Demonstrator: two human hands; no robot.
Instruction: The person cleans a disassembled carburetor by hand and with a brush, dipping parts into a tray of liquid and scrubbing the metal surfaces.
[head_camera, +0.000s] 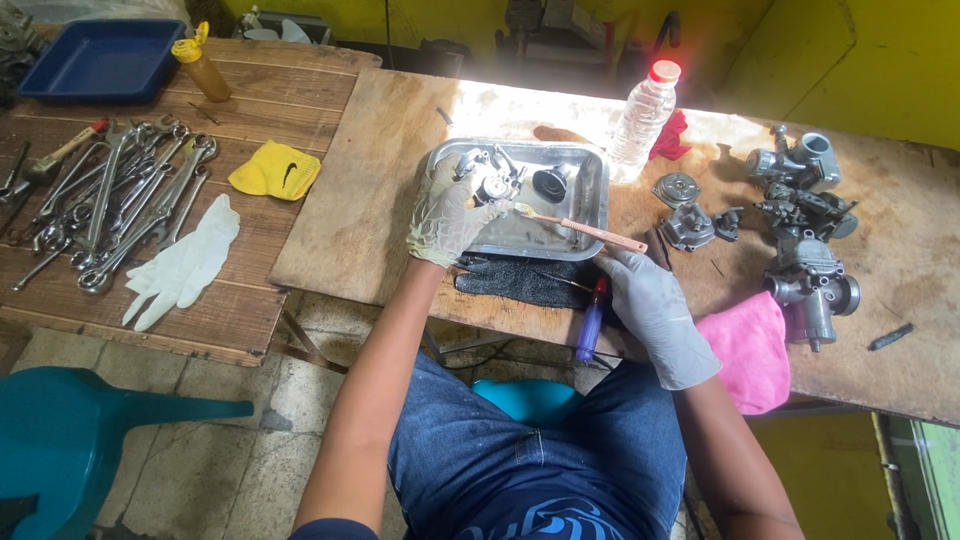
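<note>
Fingers (445, 205) of the gloved left hand (443, 215) were closed around a small metal carburettor part (492, 180), which was held over the metal tray (590, 195) on the wooden worktop (370, 200). A toothbrush (580, 229) with a pink handle was gripped by the gloved right hand (650, 310), its bristle end laid against the part just above the tray floor. A black cloth (520, 280) was spread beneath the tray's near edge, and a purple-handled tool (591, 325) lay beside it. Further carburettor parts (805, 235) were grouped to the right, near a pink rag (750, 350); a plastic bottle (642, 115) stood behind the tray. Spanners (120, 200) and a spare white glove (185, 262) were laid well apart on the left.

Judged from this, the scrubbing would be best done with the part kept low over the tray so that drips were caught, and with short strokes worked into the recesses while the grip was held firm.
</note>
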